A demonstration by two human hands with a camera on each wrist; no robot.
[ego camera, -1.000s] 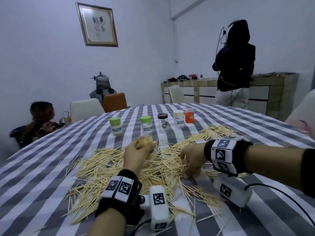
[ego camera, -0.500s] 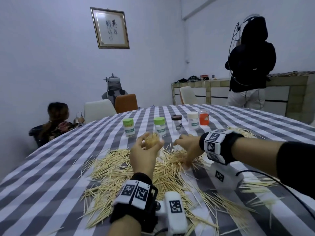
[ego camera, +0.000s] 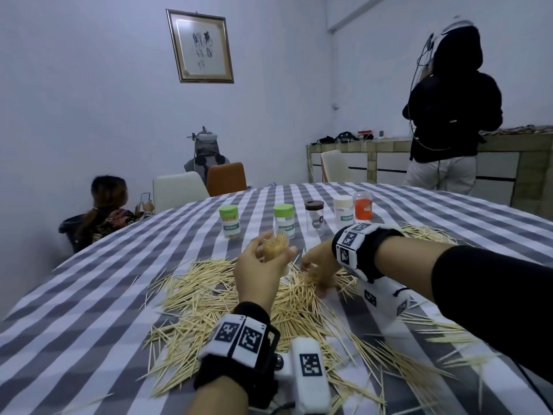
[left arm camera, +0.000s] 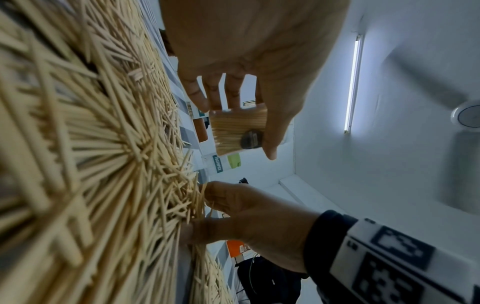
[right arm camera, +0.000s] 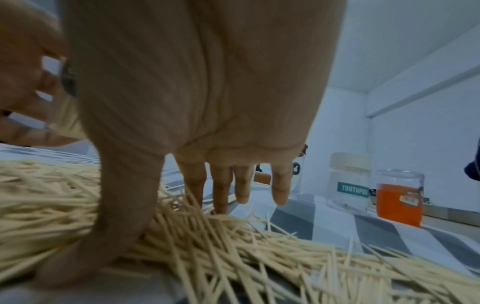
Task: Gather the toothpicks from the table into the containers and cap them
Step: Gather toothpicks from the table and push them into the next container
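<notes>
A wide heap of loose toothpicks [ego camera: 209,298] lies on the striped table [ego camera: 89,295]. My left hand [ego camera: 273,252] holds a small clear container [left arm camera: 237,129] packed with toothpicks, raised above the heap. Just to its right, my right hand [ego camera: 317,277] reaches down into the heap. Its fingers [right arm camera: 221,189] are straight with tips among the toothpicks [right arm camera: 207,246], and the thumb presses on the pile nearer me. A bunch lies between thumb and fingers.
Beyond the heap stands a row of containers: two with green lids [ego camera: 229,221] [ego camera: 283,220], a clear jar with a dark lid [ego camera: 314,218], a white-lidded one [ego camera: 343,211] and an orange one [ego camera: 363,206]. Chairs and people are past the table's far edge.
My right hand left the pile's right side, rose toward the held container, and now is down in the toothpicks beside the left hand. The left hand lifted the container slightly.
</notes>
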